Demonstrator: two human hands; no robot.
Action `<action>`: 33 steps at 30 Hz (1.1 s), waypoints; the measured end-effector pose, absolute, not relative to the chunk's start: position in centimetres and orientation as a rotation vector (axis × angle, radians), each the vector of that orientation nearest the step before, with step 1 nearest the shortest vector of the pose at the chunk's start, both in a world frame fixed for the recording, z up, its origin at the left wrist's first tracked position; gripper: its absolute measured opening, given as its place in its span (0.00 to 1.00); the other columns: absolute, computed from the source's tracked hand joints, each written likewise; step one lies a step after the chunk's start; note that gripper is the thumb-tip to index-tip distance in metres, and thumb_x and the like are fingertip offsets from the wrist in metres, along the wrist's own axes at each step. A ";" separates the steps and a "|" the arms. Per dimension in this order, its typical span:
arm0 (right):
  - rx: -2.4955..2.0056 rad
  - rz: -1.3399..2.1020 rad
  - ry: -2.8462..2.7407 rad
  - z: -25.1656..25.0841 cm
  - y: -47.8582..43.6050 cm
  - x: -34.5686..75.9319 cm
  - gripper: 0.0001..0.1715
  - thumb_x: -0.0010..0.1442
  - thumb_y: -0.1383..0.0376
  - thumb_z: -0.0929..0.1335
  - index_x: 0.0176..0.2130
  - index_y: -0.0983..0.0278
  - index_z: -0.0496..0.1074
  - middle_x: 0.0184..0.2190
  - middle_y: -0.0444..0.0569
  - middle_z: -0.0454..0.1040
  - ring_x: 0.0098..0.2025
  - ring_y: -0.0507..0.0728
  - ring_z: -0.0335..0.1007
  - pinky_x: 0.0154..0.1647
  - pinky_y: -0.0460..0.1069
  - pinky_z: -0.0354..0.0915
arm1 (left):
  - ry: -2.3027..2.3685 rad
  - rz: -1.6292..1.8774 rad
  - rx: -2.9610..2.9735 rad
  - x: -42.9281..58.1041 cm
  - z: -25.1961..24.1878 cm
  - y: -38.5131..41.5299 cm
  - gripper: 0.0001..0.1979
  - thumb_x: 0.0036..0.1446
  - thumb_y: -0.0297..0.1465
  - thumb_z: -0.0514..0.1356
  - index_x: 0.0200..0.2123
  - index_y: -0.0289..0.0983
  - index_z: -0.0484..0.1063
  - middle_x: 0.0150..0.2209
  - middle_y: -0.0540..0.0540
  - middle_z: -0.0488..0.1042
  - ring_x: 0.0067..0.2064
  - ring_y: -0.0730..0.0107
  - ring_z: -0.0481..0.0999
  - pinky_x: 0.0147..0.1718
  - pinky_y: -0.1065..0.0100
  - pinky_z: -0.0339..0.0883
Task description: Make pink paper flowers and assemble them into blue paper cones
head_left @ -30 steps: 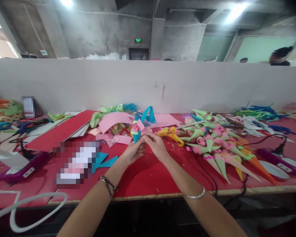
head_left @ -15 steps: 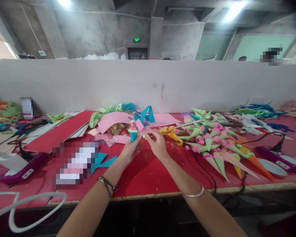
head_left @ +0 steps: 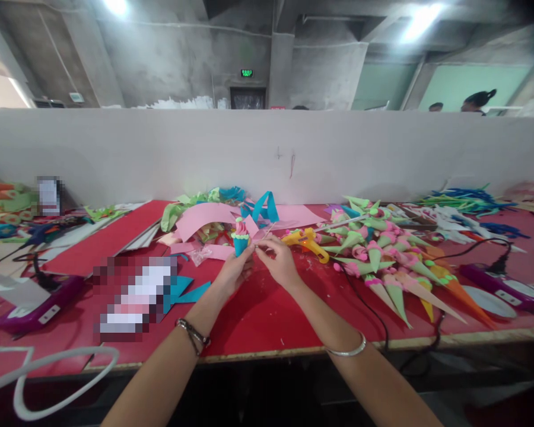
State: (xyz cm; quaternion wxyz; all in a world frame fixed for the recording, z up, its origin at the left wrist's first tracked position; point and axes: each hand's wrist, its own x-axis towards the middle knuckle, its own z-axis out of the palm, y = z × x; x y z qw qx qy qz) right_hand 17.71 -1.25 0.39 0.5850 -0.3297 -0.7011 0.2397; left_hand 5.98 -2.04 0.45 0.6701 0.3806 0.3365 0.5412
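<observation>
In the middle of the head view, my left hand (head_left: 234,274) is closed round a small craft-foam ice cream cone (head_left: 241,244), held upright. Its cone is blue, with a pale green frilly band and a pink swirl on top. My right hand (head_left: 279,262) is close beside it, thumb and forefinger pinched together at the cone's right side. Whatever lies between those fingertips is too small or hidden to make out. A yellow glue gun (head_left: 308,240) lies just right of my right hand.
Many green, pink and orange foam cones (head_left: 376,255) are heaped on the right. Pink foam sheets (head_left: 209,219) and blue strips lie behind my hands. Purple power strips (head_left: 44,308) sit at both sides. A white partition (head_left: 160,148) runs along the back; people are beyond it.
My right hand has moved slightly left, bringing its fingertips to the cone. The small pale green piece at those fingertips no longer shows. My left hand keeps its hold.
</observation>
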 end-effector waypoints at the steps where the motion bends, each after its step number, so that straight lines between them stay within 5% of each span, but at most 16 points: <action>1: -0.776 0.551 -1.653 0.4 -1.3 17.7 0.08 0.51 0.67 0.63 0.32 0.61 0.71 0.30 0.46 0.67 0.31 0.52 0.64 0.30 0.47 0.62 | 0.774 1.221 0.862 6.0 0.4 -2.0 0.18 0.39 0.38 0.65 0.22 0.35 0.58 0.14 0.61 0.46 0.14 0.87 0.47 0.12 0.80 0.40; 8: -0.794 0.471 -1.685 0.8 -1.8 17.6 0.07 0.51 0.68 0.62 0.29 0.62 0.69 0.26 0.45 0.65 0.29 0.52 0.61 0.31 0.47 0.59 | 0.785 1.254 0.864 6.3 0.4 -2.2 0.17 0.37 0.38 0.65 0.23 0.34 0.62 0.15 0.59 0.52 0.15 0.87 0.50 0.13 0.80 0.44; 14: -0.689 0.975 -1.487 0.6 -1.7 16.9 0.06 0.51 0.64 0.63 0.30 0.63 0.68 0.29 0.44 0.68 0.33 0.52 0.64 0.36 0.47 0.60 | 0.679 1.226 0.802 6.2 0.3 -2.1 0.17 0.38 0.38 0.66 0.24 0.34 0.62 0.15 0.60 0.51 0.15 0.87 0.49 0.13 0.81 0.43; 19: -0.600 1.209 -1.305 0.3 -1.6 16.7 0.06 0.49 0.61 0.65 0.27 0.62 0.67 0.22 0.39 0.63 0.24 0.48 0.58 0.28 0.44 0.57 | 0.541 1.325 0.710 5.5 0.8 -1.6 0.19 0.39 0.38 0.65 0.21 0.34 0.58 0.15 0.60 0.49 0.14 0.87 0.47 0.12 0.80 0.42; 27: -0.642 1.106 -1.313 0.3 -1.7 16.9 0.13 0.52 0.59 0.63 0.21 0.63 0.63 0.18 0.38 0.60 0.21 0.47 0.55 0.25 0.44 0.54 | 0.558 1.196 0.699 5.5 1.2 -1.9 0.18 0.39 0.39 0.65 0.25 0.34 0.61 0.14 0.61 0.47 0.13 0.87 0.46 0.11 0.80 0.40; 33: -0.701 1.012 -1.365 0.2 -1.7 16.9 0.05 0.48 0.64 0.66 0.26 0.64 0.69 0.23 0.41 0.68 0.27 0.50 0.62 0.30 0.45 0.58 | 0.591 1.197 0.667 5.6 1.0 -1.7 0.16 0.42 0.38 0.64 0.24 0.34 0.61 0.13 0.61 0.47 0.13 0.86 0.46 0.11 0.80 0.39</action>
